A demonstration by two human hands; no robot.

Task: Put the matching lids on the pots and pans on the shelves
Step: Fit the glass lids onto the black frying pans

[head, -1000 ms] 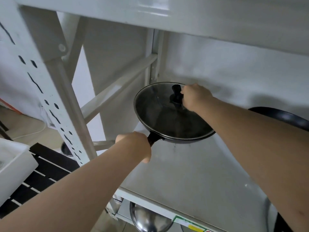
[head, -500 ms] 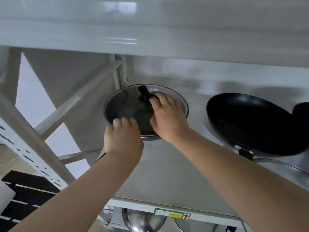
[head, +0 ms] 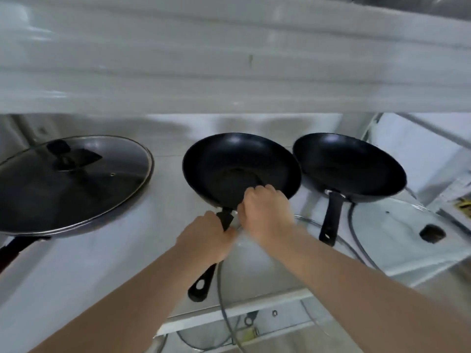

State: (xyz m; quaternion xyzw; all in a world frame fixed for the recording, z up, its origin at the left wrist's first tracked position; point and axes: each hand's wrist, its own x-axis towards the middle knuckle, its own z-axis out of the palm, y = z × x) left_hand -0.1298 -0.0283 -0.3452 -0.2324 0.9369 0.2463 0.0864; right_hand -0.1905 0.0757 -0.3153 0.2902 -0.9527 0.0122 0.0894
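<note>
Three black pans stand on the white shelf (head: 107, 263). The left pan (head: 38, 220) wears a glass lid (head: 84, 179) with a black knob. My left hand (head: 206, 238) grips the handle of the middle pan (head: 239, 164), which is uncovered and tilted toward me. My right hand (head: 265, 212) is pinched shut at that pan's near rim, where the far edge of a loose glass lid (head: 221, 289) lies under my forearm; it seems to hold the lid's edge. The right pan (head: 349, 166) is uncovered. Another glass lid (head: 397, 235) with a black knob lies in front of it.
The upper shelf's white underside (head: 229, 59) hangs low over the pans. The loose lid's rim reaches past the shelf's front edge (head: 254, 312). A slanted frame brace (head: 433, 128) stands at the right end. Items on the lower shelf are blurred.
Both hands left the lidded left pan and moved right to the middle pan. My left hand now grips its handle; my view swung right, revealing the third pan and the loose lids.
</note>
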